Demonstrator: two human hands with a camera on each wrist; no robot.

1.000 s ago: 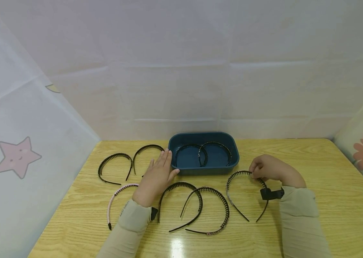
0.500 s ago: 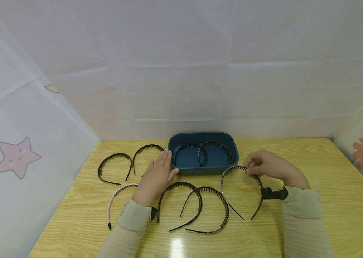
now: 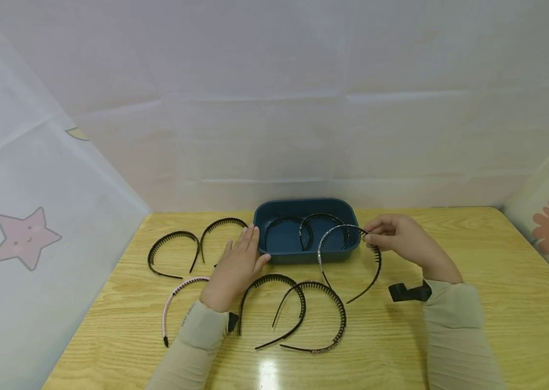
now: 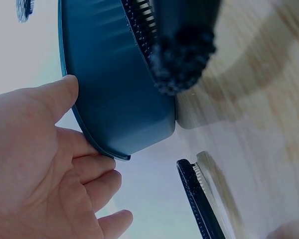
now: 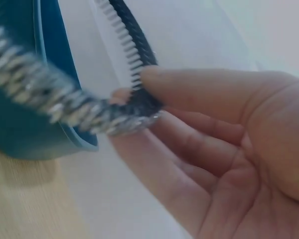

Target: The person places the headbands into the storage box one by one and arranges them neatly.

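My right hand [image 3: 401, 241] pinches a black toothed headband with silvery sparkle [image 3: 320, 254] at its top, between thumb and fingertips. This headband hangs in front of the right end of a dark blue bin [image 3: 286, 259]; in the right wrist view its glittery band [image 5: 60, 102] crosses close to the bin wall [image 5: 27, 134]. My left hand [image 3: 233, 273] rests with extended fingers against the bin's left end, and in the left wrist view its thumb [image 4: 65, 97] touches the rim. Inside the bin lie a black headband [image 3: 281, 220] and a speckled one [image 3: 320, 215], overlapping.
Two black headbands [image 3: 175, 234] lie at the table's left. A pink headband [image 3: 169, 309] is partly hidden by my left arm. In front of the bin, a black headband [image 3: 304, 309] overlaps a sparkly one [image 3: 344, 317]. A white patterned sheet [image 3: 274, 135] hangs behind the table [image 3: 474, 260].
My right hand has lifted the sparkly headband and carried it left and away from me, toward the bin's right end. The left hand has stayed in place.
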